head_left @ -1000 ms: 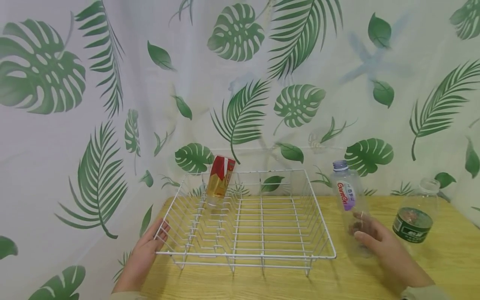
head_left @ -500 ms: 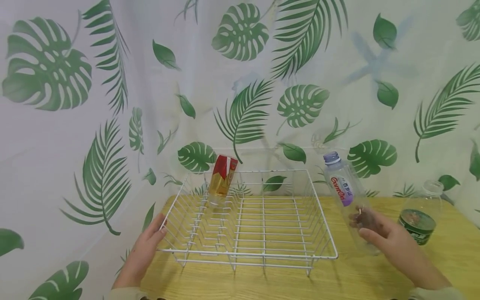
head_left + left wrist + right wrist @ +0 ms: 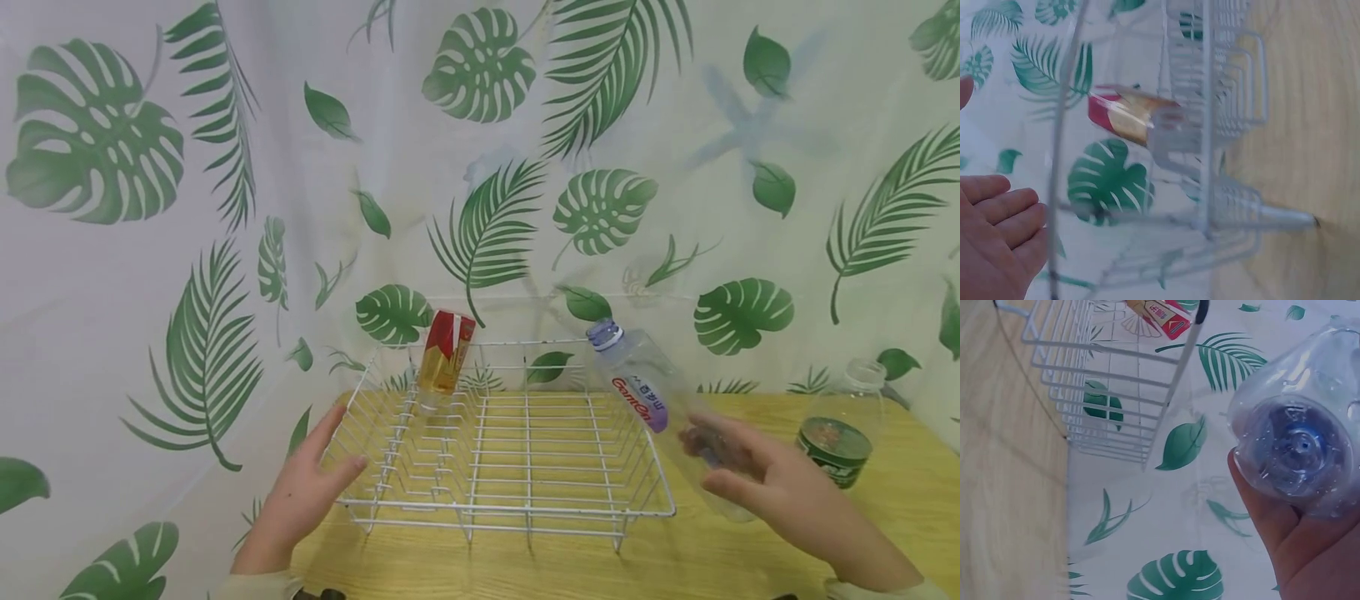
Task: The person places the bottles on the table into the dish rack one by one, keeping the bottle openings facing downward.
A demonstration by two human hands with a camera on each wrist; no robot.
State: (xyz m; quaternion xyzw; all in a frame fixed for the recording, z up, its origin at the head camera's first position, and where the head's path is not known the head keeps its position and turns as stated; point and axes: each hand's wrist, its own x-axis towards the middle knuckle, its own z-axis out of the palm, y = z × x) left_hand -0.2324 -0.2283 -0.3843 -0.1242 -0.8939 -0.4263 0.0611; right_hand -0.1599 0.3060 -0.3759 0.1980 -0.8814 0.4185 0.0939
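Note:
My right hand (image 3: 780, 492) grips a clear plastic bottle (image 3: 641, 392) with a purple neck and a red-and-purple label. Tilted to the left, the bottle overlaps the right rim of the white wire dish rack (image 3: 540, 507) in the head view. Its round base (image 3: 1300, 447) faces the right wrist camera, with the thumb along its side. My left hand (image 3: 307, 487) is at the rack's left side, fingers extended and thumb spread apart. In the left wrist view, its straight fingers (image 3: 1019, 215) lie beside the rack's wire. A red-and-gold pack (image 3: 447, 354) leans upright in the rack's left rear part.
A second clear bottle (image 3: 836, 450), capless with a green label, stands on the wooden table (image 3: 420, 567) behind the right hand. A white curtain (image 3: 480, 250) printed with green leaves hangs behind and to the left of the table.
The bottle's neck has swung left and the bottle leans further over the rack's right side. My left hand has loosened from the rack's left rim and spread its thumb.

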